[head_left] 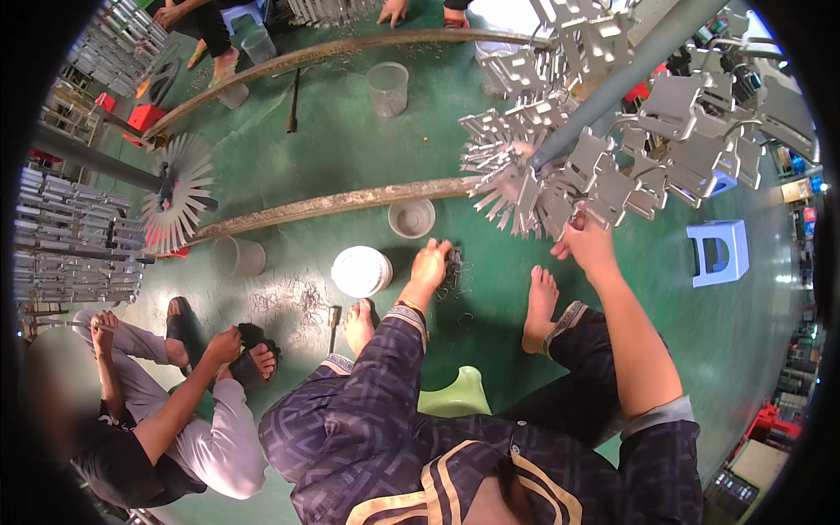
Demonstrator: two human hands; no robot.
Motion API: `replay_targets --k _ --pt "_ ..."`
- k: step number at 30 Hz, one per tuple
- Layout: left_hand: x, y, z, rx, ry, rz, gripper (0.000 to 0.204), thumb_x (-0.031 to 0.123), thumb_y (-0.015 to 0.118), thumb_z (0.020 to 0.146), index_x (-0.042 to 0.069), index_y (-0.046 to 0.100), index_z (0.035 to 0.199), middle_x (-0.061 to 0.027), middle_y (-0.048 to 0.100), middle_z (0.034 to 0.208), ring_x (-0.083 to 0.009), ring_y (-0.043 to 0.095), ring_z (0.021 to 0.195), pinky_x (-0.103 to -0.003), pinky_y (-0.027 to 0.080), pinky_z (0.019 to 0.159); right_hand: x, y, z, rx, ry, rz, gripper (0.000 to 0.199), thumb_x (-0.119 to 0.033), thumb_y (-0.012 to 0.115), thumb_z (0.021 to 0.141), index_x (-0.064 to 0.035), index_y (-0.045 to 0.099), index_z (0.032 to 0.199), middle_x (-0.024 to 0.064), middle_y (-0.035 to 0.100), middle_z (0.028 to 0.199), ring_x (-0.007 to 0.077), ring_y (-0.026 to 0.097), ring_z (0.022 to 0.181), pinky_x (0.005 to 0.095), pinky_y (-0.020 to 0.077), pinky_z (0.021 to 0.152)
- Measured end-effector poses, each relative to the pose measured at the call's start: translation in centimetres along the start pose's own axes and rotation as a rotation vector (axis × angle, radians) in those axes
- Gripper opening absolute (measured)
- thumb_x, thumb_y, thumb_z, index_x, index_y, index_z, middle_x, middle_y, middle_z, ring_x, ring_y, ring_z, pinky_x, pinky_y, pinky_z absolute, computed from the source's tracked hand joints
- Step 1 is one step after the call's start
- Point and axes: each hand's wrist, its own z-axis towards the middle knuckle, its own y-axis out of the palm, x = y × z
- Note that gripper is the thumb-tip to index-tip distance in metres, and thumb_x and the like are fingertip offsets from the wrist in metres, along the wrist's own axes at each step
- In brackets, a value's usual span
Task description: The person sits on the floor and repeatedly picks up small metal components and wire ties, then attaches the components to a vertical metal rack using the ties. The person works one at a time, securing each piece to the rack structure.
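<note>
My left hand (429, 265) reaches down to the floor at a pile of small bent metal wire hooks (454, 273). Its fingers are curled together at the pile's edge; what they pinch, if anything, is too small to make out. My right hand (591, 243) is raised to the lower edge of a hanging rack, its fingers closed at a flat silvery metal bracket (556, 215). Many such brackets with cut-outs (604, 171) hang around a slanting grey pole (604, 87). Between my left hand and left foot stands a white bucket (361, 271).
A clear tub (411, 218) stands by a long, worn rail (341, 203). More hooks (293, 300) lie scattered on the left. A seated co-worker (166, 411) works at another rack (79, 232). A green stool (455, 394) is beneath me; a pale blue stool (719, 253) stands right.
</note>
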Motion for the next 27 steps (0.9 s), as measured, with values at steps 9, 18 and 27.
replay_targets --k 9,18,27 --pt "1.1 -0.3 -1.6 0.175 0.098 0.161 0.015 0.011 0.059 0.075 0.008 0.059 0.089 -0.0111 0.054 0.094 -0.0291 0.057 0.087 -0.040 0.049 0.073 -0.9 0.5 0.1 -0.014 0.042 -0.073 0.013 -0.004 0.054 0.079 0.0055 0.048 0.086 0.0103 0.058 0.065 0.0178 0.060 0.050 0.0264 0.0474 0.041" --pt "1.1 5.0 -7.6 -0.212 0.125 0.044 0.016 0.020 0.064 0.073 0.007 0.060 0.082 -0.0091 0.057 0.092 -0.0295 0.059 0.085 -0.040 0.049 0.072 -0.3 0.2 0.2 -0.033 0.098 -0.102 0.016 0.001 0.043 0.078 0.0060 0.053 0.089 0.0126 0.059 0.076 0.0182 0.061 0.061 0.0266 0.0488 0.052" --pt "2.8 8.1 -9.9 -0.190 0.164 0.148 0.012 0.012 0.051 0.075 0.004 0.057 0.082 -0.0098 0.055 0.095 -0.0269 0.054 0.093 -0.037 0.048 0.076 -0.2 0.4 0.2 -0.043 0.083 -0.165 0.015 -0.005 0.049 0.081 0.0059 0.054 0.091 0.0124 0.060 0.077 0.0192 0.062 0.062 0.0275 0.0488 0.053"
